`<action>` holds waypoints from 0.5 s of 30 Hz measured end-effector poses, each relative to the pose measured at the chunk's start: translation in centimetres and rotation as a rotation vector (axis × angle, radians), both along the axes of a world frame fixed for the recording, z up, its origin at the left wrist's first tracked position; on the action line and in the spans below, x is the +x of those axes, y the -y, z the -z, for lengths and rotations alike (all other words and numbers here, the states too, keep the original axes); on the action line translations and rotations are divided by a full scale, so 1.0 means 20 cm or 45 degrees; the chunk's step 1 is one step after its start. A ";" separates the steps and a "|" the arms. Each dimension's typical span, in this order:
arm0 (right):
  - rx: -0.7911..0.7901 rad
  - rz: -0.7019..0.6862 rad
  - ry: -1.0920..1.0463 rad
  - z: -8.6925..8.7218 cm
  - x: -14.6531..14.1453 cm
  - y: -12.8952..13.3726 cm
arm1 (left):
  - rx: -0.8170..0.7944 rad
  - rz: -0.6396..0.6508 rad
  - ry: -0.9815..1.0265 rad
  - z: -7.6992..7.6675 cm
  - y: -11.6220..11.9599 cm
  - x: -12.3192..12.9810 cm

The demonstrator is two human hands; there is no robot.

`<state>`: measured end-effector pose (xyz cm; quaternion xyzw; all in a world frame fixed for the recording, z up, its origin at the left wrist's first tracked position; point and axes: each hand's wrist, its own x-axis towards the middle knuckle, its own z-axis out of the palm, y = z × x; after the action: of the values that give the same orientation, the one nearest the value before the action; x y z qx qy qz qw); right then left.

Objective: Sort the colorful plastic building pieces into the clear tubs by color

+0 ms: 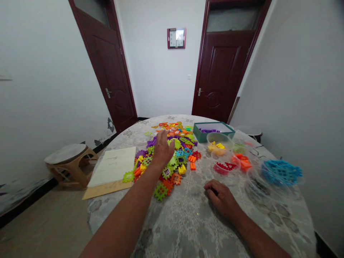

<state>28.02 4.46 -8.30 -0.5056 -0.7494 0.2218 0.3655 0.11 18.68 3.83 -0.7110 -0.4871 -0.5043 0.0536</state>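
My left hand (162,149) reaches over a heap of plastic building pieces (176,152), its fingers stretched forward and the thumb held apart. No piece shows in its grip. The heap mixes green, purple, orange, yellow, blue and red pieces, many of them square with toothed edges. A green toothed piece (160,192) lies at its near edge. My right hand (219,196) rests on the tablecloth to the right of the heap, loosely curled, with nothing visible in it. Orange pieces (192,163) lie between the heap and this hand.
Clear bowls hold yellow (218,146), red (225,167), orange (242,162) and blue pieces (282,172) at the right. A green-edged box (200,135) with purple pieces stands behind them. Left lies an open booklet (114,166); a stool (67,154) stands beyond the table's edge.
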 end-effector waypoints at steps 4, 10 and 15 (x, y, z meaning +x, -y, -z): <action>0.006 -0.065 0.088 0.01 -0.03 0.00 | -0.034 -0.070 -0.207 0.36 0.29 -0.01; -0.060 -0.042 0.374 -0.04 -0.09 -0.03 | -0.045 -0.233 -0.441 0.55 0.49 0.05; -0.198 -0.101 0.613 -0.12 -0.13 -0.13 | -0.084 -0.301 -0.514 0.53 0.49 0.02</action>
<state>25.44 6.98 -5.92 -0.5406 -0.8148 0.1662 0.1275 0.42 8.88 -6.81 -0.7367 -0.5626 -0.3260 0.1856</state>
